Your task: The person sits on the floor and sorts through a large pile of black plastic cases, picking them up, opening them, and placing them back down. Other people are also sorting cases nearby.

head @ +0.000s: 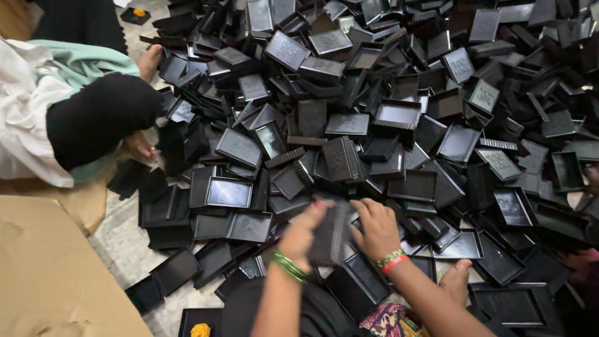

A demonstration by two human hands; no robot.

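**Two hands closed on one black tray at the foot of a huge heap**

Both of the person's hands meet on a single black plastic tray (332, 234), held upright on its edge low in the middle of the view. The left hand (304, 232) wraps the tray's left side, thumb on top and fingers curled behind it, though motion blur hides just how they lie. The right hand (376, 226) clamps the right side, knuckles up and fingers bent over the upper edge. Neither hand is spread; both are shut on the tray.

The forearms rise from the bottom edge and lean toward each other. Green bangles (288, 265) ring the left wrist; a gold and red band (392, 260) rings the right. A foot (456, 281) shows just beside the right forearm, and patterned cloth (390, 321) lies under it.

Behind the hands spreads a heap of black trays (387, 106), shallow rectangular pieces with raised rims, some face up, some flipped, some showing a ribbed edge. Several carry a small pale embossed mark on the flat face, too small to make out. The heap fills most of the pale floor (121, 240).

At left sits another person in a black sleeve (100, 118) and white and mint cloth, with a hand (138, 146) at the heap's edge. Brown cardboard (50, 268) covers the lower left corner. A small orange thing (200, 330) sits in a tray at the bottom edge, and another (139, 12) at top left.
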